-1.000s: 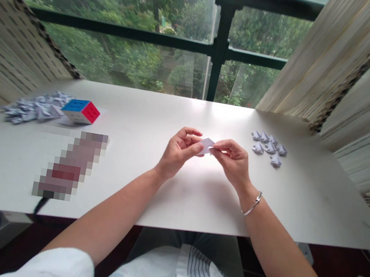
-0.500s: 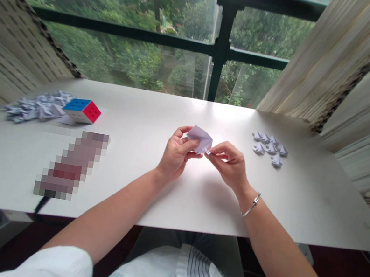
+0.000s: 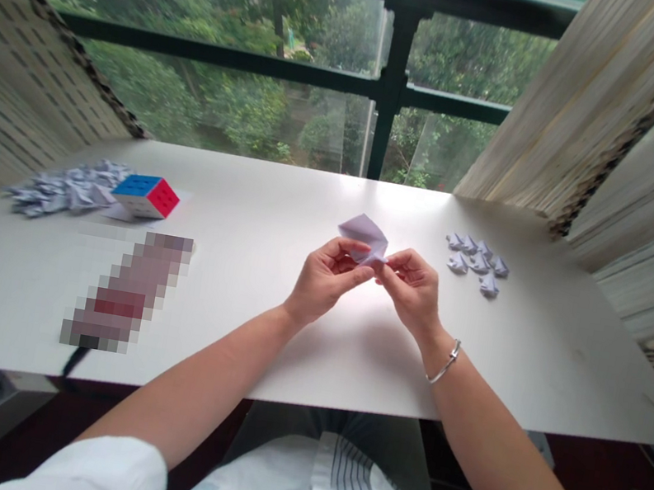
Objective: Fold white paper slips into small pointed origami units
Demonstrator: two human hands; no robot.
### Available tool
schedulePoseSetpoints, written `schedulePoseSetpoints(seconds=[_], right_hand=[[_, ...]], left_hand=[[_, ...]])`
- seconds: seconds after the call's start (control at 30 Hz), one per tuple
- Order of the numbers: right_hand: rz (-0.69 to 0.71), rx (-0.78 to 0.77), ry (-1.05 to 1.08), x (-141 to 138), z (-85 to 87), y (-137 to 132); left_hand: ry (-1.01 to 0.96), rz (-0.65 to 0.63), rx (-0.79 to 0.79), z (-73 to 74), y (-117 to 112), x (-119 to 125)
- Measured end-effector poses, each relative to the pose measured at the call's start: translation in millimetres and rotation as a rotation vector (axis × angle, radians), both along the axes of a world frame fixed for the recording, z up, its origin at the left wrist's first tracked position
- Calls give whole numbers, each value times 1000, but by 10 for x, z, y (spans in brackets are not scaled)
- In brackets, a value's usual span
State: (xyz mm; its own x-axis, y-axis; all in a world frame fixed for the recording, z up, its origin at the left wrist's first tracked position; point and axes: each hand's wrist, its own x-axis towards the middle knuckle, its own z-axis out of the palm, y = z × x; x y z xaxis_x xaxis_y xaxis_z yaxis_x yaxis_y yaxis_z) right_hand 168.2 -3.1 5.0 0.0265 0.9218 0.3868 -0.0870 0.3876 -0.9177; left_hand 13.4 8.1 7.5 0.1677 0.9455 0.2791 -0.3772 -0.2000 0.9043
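A partly folded piece of white paper (image 3: 366, 233) is held above the middle of the desk, its pointed flap standing up at the back. My left hand (image 3: 328, 274) pinches its lower left part between thumb and fingers. At the paper's lower right corner, the fingertips of my right hand (image 3: 412, 283) are pinched together on it. The two thumbs nearly meet there, and the fingers hide the paper's lower folds.
The white desk (image 3: 237, 330) stands before a window. Small folded paper pieces (image 3: 479, 262) lie on the right. To the left are a heap of folded paper (image 3: 69, 189), a puzzle cube (image 3: 145, 195) and a pixelated object (image 3: 128, 291) with a dark strap.
My left hand has shifted right and regripped lower on the paper, its thumb now near the right corner. The paper has turned and moved slightly right. My right hand has stayed almost in place.
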Motion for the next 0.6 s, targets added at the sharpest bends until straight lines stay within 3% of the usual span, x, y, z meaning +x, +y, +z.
schedulePoseSetpoints(seconds=[0.13,0.37,0.6], right_hand=[[90,-40,31,18,64,-34],[125,-146,4,30,72,-14],[64,-90,-79,10,46,-11]], left_hand=[[25,51,31,-12,28,-22],[71,-27,59,21,47,-72],[121,-43,75,5,79,-98]])
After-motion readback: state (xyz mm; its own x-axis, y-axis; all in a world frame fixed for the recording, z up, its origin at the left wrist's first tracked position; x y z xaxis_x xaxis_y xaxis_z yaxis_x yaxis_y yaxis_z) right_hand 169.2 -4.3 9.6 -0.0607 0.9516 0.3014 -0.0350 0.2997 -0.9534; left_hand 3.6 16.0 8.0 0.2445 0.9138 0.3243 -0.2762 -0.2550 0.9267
